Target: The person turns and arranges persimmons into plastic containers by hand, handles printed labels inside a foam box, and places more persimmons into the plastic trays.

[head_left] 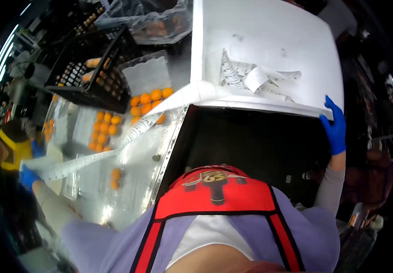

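Note:
At the far left, my left hand (30,176), in a blue glove, is closed on one end of a long strip of printed labels (82,162). The strip runs twisted across the metal table (137,170) and over the rim of a white foam box (273,27). More printed strip (233,73) lies loosely crumpled inside the box. At the box's near right corner, my right hand (335,127), also gloved in blue, grips the wall, thumb on the outer side and fingers over the rim.
Groups of orange round items (103,129), fruit or eggs, sit on the table, some in clear trays. A black plastic crate (91,68) stands behind them. Clear plastic bags (155,22) lie farther back. Another person in a yellow apron (12,145) is at the left.

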A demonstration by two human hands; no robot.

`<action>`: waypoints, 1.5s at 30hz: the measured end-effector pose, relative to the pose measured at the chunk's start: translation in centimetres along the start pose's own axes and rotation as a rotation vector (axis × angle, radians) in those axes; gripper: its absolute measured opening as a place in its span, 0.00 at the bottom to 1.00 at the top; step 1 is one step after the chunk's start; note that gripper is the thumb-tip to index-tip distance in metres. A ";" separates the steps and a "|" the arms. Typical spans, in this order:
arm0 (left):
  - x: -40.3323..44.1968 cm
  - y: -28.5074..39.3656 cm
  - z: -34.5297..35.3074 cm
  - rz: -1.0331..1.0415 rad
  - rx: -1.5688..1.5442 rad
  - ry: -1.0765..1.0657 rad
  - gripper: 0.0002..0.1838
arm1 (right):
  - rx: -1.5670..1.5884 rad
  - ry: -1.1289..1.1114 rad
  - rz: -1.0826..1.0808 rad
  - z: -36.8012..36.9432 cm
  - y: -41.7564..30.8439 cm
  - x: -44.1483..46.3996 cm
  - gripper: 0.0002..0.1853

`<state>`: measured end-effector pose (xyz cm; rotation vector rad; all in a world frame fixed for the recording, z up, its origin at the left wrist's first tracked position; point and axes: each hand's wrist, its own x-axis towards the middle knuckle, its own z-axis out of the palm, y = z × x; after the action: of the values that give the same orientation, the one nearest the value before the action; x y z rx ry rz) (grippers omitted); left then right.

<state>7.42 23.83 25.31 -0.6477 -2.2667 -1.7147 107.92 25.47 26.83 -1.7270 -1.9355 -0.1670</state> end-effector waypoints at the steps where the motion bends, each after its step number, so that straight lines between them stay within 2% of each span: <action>1: 2.0 -2.6 1.1 0.019 0.037 -0.011 0.22 | 0.070 -0.065 0.091 -0.1 -1.7 1.2 0.27; 2: 4.8 -5.6 2.4 0.041 0.080 -0.016 0.22 | 0.149 -0.130 0.180 -0.1 -2.8 2.4 0.26; 3: 6.0 -7.6 3.8 0.009 0.015 -0.124 0.22 | 0.115 -0.169 0.094 1.2 -0.4 3.1 0.25; 5: 7.0 -9.6 6.8 -0.037 -0.034 -0.369 0.23 | 0.074 -0.186 0.084 1.9 2.4 5.1 0.24; 6: 5.7 -9.2 8.3 -0.096 -0.174 -0.480 0.22 | 0.041 -0.207 0.075 2.2 3.0 6.4 0.22; 8: 0.7 -5.9 10.5 0.241 -0.235 -0.476 0.19 | 0.033 -0.258 0.105 1.2 1.9 8.9 0.22; 10: 1.0 -3.8 10.5 -0.310 0.297 -0.887 0.17 | -0.155 -0.420 0.215 1.2 -0.1 10.6 0.23; 11: -2.1 -1.3 10.8 -0.243 0.281 -0.978 0.16 | -0.152 -0.356 0.093 2.0 1.3 10.7 0.21; 12: -2.6 -1.3 11.9 -0.241 0.408 -1.051 0.18 | -0.144 -0.357 0.087 2.2 1.9 10.8 0.21; 14: -7.2 5.8 12.7 -0.101 0.812 -1.101 0.16 | -0.116 -0.414 0.013 2.5 2.7 10.3 0.17; 16: -8.4 8.2 14.6 0.494 0.999 -1.016 0.17 | -0.005 -0.438 0.059 2.4 0.8 9.0 0.15; 17: -9.8 10.6 15.7 0.688 0.950 -1.076 0.19 | 0.024 -0.444 0.029 2.6 0.5 7.9 0.15; 18: -13.5 15.6 16.7 0.620 0.885 -1.033 0.19 | 0.052 -0.453 0.001 2.8 0.2 6.9 0.15; 19: -18.3 20.4 16.7 0.637 0.583 -1.026 0.17 | 0.070 -0.484 -0.014 2.9 -0.4 6.3 0.14; 20: -21.3 23.6 18.0 0.679 0.275 -1.173 0.14 | 0.090 -0.514 -0.029 3.0 -0.9 5.7 0.14; 21: -25.0 26.4 18.8 0.565 0.069 -1.280 0.13 | 0.079 -0.488 -0.086 3.3 -1.3 5.0 0.14; 22: -29.0 29.6 19.5 0.617 -0.070 -1.338 0.17 | 0.111 -0.476 -0.085 3.7 -1.4 4.3 0.14; 23: -32.2 32.7 20.5 0.824 -0.102 -1.460 0.18 | 0.102 -0.483 -0.105 3.9 -1.4 3.8 0.14; 24: -36.1 35.2 21.4 0.785 -0.353 -1.614 0.18 | 0.094 -0.491 -0.121 4.0 -1.4 3.2 0.15; 26: -42.6 38.6 23.7 1.064 -0.283 -1.705 0.20 | 0.093 -0.436 -0.162 4.5 -1.2 2.3 0.15; 27: -45.9 39.1 25.1 0.990 -0.305 -1.822 0.21 | 0.090 -0.383 -0.213 4.8 -1.1 1.9 0.16; 28: -49.1 40.1 26.1 0.976 -0.207 -1.917 0.22 | 0.100 -0.379 -0.195 4.9 -1.0 1.7 0.16; 29: -52.2 40.0 27.6 1.060 -0.124 -1.933 0.23 | 0.104 -0.335 -0.211 5.0 -0.8 1.5 0.17; 30: -55.1 39.9 29.1 1.272 0.015 -1.855 0.24 | 0.107 -0.292 -0.229 5.1 -0.7 1.3 0.18; 32: -59.8 39.5 32.6 1.383 0.341 -1.958 0.32 | 0.142 -0.272 -0.223 5.4 -0.6 1.0 0.18; 33: -61.6 39.5 33.7 1.341 0.532 -1.997 0.35 | 0.168 -0.255 -0.233 5.6 -0.4 0.9 0.18; 36: -65.3 36.3 37.2 1.289 0.607 -2.017 0.36 | 0.252 -0.224 -0.250 6.4 0.1 0.3 0.19; 37: -66.0 36.1 37.7 1.197 0.569 -2.109 0.30 | 0.241 -0.204 -0.261 6.4 -0.1 0.2 0.20; 38: -66.4 35.5 38.0 1.204 0.576 -2.110 0.30 | 0.244 -0.200 -0.254 6.5 0.0 -0.1 0.20; 40: -66.5 35.0 37.8 0.867 0.358 -2.331 0.23 | 0.229 -0.207 -0.264 6.6 0.1 -0.3 0.21; 41: -66.7 34.7 37.6 0.730 0.342 -2.328 0.19 | 0.230 -0.207 -0.263 6.6 0.0 -0.3 0.21; 44: -64.8 38.1 35.2 0.845 0.254 -2.319 0.20 | 0.254 -0.236 -0.282 6.3 0.1 -0.1 0.20; 45: -63.3 39.7 34.3 0.735 0.169 -2.356 0.21 | 0.270 -0.260 -0.277 6.3 0.2 -0.1 0.20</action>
<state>84.53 52.01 21.80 -3.8138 -1.5609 0.4195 106.16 28.16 21.43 -1.3547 -2.2618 0.2217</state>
